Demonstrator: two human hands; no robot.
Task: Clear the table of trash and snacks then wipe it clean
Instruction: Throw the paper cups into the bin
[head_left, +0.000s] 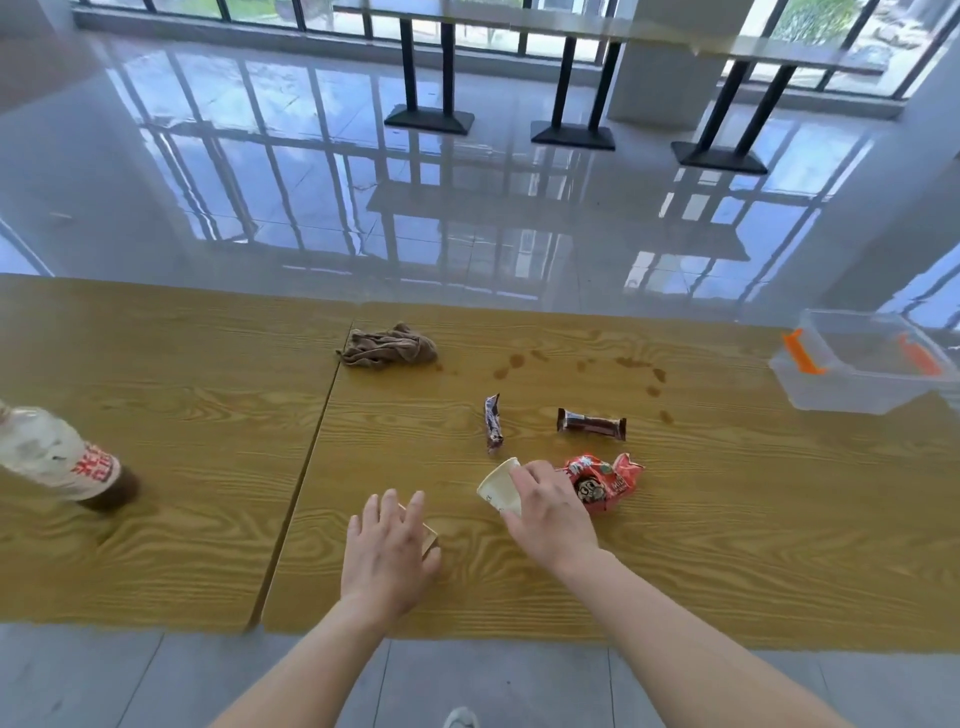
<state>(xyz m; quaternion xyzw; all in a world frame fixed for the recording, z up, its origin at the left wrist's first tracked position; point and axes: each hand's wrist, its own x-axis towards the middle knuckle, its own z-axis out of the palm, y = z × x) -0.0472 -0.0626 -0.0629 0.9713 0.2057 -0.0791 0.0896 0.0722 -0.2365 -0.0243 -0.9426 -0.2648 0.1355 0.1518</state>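
Note:
My right hand (550, 512) grips a white paper cup (497, 487), tilted on its side just above the wooden table (182, 426). My left hand (389, 551) lies spread over a second paper cup (430, 538), mostly hidden beneath the fingers; whether it grips it I cannot tell. A crumpled red snack bag (605, 480) lies right behind my right hand. Two dark candy bars sit further back, one (493, 422) upright in view, the other (591, 423) lying crosswise. A brown rag (387, 347) is bunched near the far edge. Brown spill spots (636, 366) mark the table.
A bottle (62, 460) with a red-and-white label and dark liquid stands at the left. A clear plastic bin (862, 364) with orange latches sits at the table's right far corner. Glossy floor and black table bases (428, 119) lie beyond.

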